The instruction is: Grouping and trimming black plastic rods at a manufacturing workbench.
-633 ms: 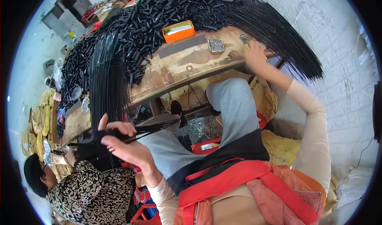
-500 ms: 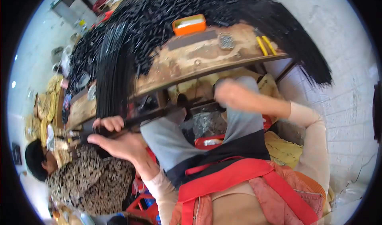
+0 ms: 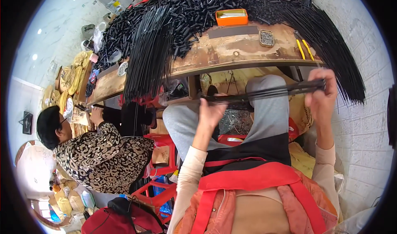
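A dark bundle of thin black rods stretches across above my knees, a little blurred by motion. My left hand is closed round its left end, thumb on the near side. At the other end my right hand grips the bundle with curled fingers. On the wooden table, one heap of long thin black rods hangs over the front edge at left. Another heap of long black rods spills over at right, just beyond my right hand. Yellow-handled pliers lie near that heap.
A big pile of short black tubes covers the table's back. Before it are an orange box, a dark flat strip and a small tin of metal bits. A co-worker sits at left, beside red stools.
My right hand has moved right from above my knees and now grips the bundle's right end. My left hand and the bundle have shifted right. The view has turned, showing more of the co-worker.
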Demonstrator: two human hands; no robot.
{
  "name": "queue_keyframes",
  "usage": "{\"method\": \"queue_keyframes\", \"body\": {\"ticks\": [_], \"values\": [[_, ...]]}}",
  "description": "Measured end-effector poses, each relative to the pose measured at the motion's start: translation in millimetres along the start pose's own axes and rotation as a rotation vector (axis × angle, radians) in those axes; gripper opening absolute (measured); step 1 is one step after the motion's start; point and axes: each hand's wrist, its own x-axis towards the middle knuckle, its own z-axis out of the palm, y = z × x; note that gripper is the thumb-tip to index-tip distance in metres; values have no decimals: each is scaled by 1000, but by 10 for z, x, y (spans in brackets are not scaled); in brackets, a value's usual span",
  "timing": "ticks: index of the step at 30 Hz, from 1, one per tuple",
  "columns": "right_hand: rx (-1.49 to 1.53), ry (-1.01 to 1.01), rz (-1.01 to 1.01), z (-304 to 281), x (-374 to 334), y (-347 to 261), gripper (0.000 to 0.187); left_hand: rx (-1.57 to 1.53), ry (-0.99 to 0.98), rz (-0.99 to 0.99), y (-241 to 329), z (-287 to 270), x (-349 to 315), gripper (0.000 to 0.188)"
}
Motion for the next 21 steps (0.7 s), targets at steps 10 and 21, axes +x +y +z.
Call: {"method": "queue_keyframes", "body": {"ticks": [10,21], "values": [[7,-402,597,846,-307,1043,28,1439,-250,438,-595,756,-954,32],[160,-375,632,782,-112,986,23,1306,-273,486,-642,796,-959,21]]}}
